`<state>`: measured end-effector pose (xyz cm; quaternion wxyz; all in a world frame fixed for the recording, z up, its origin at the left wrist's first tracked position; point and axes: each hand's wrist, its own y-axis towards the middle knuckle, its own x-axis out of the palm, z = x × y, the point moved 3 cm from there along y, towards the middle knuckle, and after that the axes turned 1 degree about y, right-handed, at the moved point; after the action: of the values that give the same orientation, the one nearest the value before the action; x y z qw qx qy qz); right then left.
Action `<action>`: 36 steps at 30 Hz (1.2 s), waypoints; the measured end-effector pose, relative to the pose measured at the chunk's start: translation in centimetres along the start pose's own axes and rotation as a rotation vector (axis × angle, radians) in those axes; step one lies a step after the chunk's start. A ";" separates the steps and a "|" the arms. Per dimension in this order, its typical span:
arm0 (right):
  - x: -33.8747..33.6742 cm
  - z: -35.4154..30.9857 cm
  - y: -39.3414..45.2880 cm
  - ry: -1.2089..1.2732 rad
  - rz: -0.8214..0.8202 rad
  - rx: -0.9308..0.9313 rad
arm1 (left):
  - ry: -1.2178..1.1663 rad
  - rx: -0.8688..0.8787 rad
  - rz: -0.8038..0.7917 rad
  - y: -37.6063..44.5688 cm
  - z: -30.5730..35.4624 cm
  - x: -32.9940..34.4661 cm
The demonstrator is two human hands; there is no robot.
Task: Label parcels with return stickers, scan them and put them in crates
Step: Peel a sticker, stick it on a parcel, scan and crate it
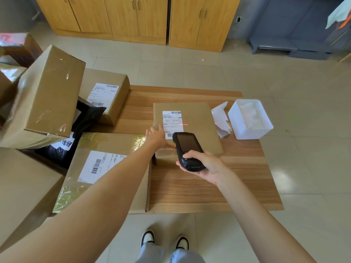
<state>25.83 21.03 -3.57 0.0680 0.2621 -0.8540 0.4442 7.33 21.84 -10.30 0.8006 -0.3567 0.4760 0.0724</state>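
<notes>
A pile of boxes (47, 95) is crowding the counter's (218, 186) left edge, one tilted on top of the others. A large labelled box (106, 168) is lying at the near left corner, its label's long axis running toward the far edge. Another labelled box (108, 93) is sitting at the far left corner.

The left hand (158, 138) is resting on the near left corner of the parcel (197, 126), fingers straight and spread, thumb along the near edge. The parcel is lying flat at the counter's middle, its long axis running near to far. Its label (171, 123) is lying the same way, barcode toward the far edge, with a red scan line (183, 124) crossing its right edge.

The right hand (207, 165) is gripping the scanner (187, 149), fingers curled round its lower end. The scanner is pointing away toward the label, its screen facing up.

Crumpled paper (221, 118) is lying just right of the parcel, beside a white bin (249, 130) at the right edge.
</notes>
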 end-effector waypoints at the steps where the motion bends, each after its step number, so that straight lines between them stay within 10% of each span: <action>1: 0.0 0.2 0.0 -0.014 -0.003 0.006 | 0.000 0.002 0.002 -0.1 0.0 0.0; 21: -1.5 0.4 -0.6 0.034 -0.003 -0.091 | 0.006 0.026 0.042 0.5 -0.5 0.4; 36: -16.7 1.0 2.9 -0.065 0.577 -0.107 | 0.018 -0.091 0.055 1.0 -1.0 0.5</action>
<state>38.73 28.04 -12.06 -0.0747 0.0187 -0.9173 0.3906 6.39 21.81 -11.53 0.7768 -0.3802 0.4891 0.1130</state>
